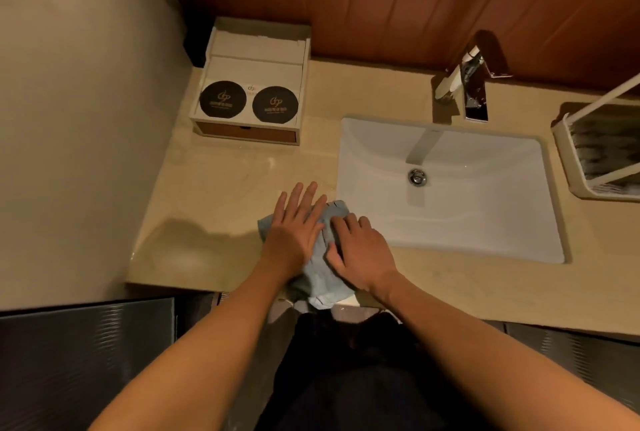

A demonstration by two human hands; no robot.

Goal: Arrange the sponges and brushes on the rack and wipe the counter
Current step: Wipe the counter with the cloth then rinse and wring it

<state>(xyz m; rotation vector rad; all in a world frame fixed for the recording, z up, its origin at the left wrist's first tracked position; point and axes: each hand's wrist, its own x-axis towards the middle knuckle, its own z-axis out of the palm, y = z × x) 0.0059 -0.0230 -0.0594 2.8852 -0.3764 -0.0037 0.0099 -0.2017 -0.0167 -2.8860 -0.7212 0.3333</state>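
Note:
A light blue cloth (323,278) lies bunched on the beige counter (221,195), just left of the sink, with one end hanging over the front edge. My left hand (294,226) presses flat on the cloth's left part, fingers straight and spread. My right hand (360,254) lies on the cloth's right part with its fingers curled into the fabric. A white rack (568,160) stands at the right edge of the counter, with blurred dark items in it and a white rod leaning over it. No sponge or brush shows clearly.
A white rectangular sink (485,219) is set into the counter, with a chrome tap (471,84) behind it. A white box (249,91) with two black round coasters and a brown drawer stands at the back left. A wall bounds the counter's left side.

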